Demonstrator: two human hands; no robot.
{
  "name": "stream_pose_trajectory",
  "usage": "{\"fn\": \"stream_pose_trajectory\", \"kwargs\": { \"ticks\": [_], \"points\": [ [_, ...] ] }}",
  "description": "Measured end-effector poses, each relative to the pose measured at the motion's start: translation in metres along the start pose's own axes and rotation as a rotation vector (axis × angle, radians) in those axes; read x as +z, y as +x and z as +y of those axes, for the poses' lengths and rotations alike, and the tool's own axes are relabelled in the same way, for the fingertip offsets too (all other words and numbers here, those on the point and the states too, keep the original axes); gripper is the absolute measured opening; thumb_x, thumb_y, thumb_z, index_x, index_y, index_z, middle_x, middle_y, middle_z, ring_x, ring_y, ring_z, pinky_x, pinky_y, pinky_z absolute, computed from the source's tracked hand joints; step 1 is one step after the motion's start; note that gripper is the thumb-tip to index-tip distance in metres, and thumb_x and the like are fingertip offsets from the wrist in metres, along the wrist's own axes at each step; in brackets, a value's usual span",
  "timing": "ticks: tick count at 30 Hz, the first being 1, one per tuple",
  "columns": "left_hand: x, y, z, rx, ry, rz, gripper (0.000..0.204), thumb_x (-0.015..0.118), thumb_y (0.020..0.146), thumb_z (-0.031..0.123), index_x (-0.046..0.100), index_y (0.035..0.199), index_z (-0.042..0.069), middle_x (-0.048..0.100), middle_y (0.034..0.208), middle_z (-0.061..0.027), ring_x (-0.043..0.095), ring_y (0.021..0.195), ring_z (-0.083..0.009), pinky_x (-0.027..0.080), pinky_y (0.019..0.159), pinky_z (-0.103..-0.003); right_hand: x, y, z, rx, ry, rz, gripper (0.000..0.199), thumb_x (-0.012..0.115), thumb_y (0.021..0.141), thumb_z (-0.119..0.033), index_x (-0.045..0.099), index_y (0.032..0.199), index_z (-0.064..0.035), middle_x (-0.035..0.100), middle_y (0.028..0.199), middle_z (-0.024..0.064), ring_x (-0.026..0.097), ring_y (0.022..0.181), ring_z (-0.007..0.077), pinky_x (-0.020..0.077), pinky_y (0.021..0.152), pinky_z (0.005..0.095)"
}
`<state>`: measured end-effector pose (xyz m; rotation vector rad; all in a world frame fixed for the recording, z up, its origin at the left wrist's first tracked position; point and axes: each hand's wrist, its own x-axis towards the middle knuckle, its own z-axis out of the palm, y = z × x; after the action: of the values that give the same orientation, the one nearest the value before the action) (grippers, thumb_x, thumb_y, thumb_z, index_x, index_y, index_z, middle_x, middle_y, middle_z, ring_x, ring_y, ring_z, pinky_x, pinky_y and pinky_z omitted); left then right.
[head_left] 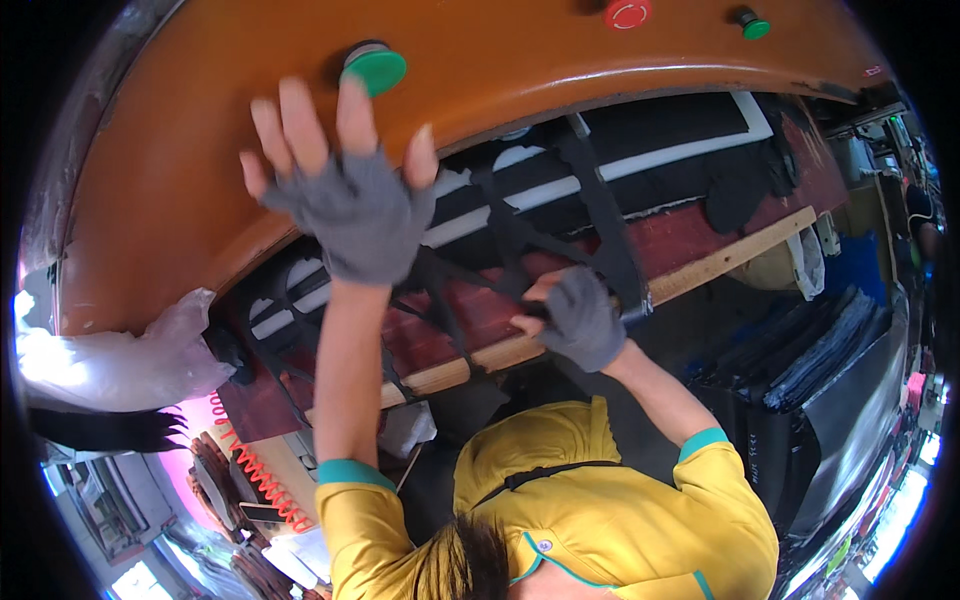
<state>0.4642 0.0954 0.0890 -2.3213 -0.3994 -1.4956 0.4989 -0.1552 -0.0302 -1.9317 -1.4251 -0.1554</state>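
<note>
My left hand [345, 200], in a grey fingerless glove, is raised with its fingers spread in front of the orange machine housing [180, 150]. It is just below a large green push button [375, 68] and holds nothing. My right hand [580, 315], gloved the same way, grips the near edge of a black strap-like cutting frame [520, 230]. The frame lies on a dark red board [690, 240] over white strips of material [690, 145]. A wooden strip [735, 256] edges the board in front.
A red button [627, 13] and a small green button [755, 25] sit further right on the housing. A clear plastic bag [120, 350] hangs at left, with an orange coiled hose [265, 475] below it. Dark stacked sheets [820, 350] lie at right.
</note>
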Motion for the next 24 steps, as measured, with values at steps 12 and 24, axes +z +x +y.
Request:
{"fn": "stream_pose_trajectory", "kwargs": {
  "ticks": [12, 24],
  "points": [
    [-0.043, -0.083, 0.021, -0.150, -0.145, -0.386, 0.067, 0.057, 0.092, 0.045, 0.042, 0.139, 0.000, 0.033, 0.146, -0.0269, 0.034, 0.134, -0.0480, 0.027, 0.105, -0.062, 0.035, 0.032, 0.019, 0.089, -0.008, -0.089, 0.024, 0.078, 0.077, -0.031, 0.062, 0.082, -0.0137, 0.056, 0.089, 0.0043, 0.062, 0.071, 0.0248, 0.0491, 0.061, 0.0380],
    [-0.094, -0.207, 0.053, -0.333, -0.070, -0.653, 0.039, 0.056, 0.087, 0.031, 0.061, 0.111, 0.002, 0.060, 0.105, -0.0163, 0.057, 0.091, -0.0361, 0.042, 0.089, -0.050, 0.040, 0.033, 0.013, 0.063, -0.060, -0.129, 0.027, 0.077, 0.080, -0.029, 0.061, 0.073, -0.0087, 0.056, 0.084, 0.0072, 0.060, 0.068, 0.0293, 0.0467, 0.058, 0.0425]
  ]
}}
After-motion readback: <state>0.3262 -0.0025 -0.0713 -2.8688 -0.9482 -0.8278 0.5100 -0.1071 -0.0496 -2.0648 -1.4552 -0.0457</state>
